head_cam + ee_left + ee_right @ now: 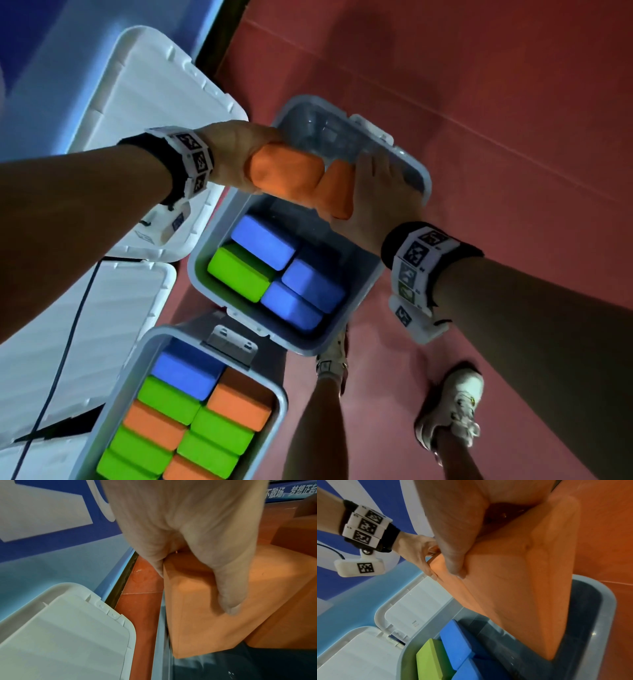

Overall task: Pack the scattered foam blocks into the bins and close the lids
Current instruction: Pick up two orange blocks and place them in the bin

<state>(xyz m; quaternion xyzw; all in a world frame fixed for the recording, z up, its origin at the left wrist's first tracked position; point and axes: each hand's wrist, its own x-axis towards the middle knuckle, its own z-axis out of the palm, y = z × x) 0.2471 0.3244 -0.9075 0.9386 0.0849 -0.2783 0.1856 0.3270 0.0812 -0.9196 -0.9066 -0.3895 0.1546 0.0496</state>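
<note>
My left hand (pixel 236 156) and right hand (pixel 373 192) each clasp an orange block (pixel 286 174); I lower both flat into the far bin (pixel 416 178), its empty twelve-o'clock half.

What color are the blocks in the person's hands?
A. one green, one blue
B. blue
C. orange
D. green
C: the left hand grips one orange block and the right hand grips another orange block, both held over the open bin.
</note>
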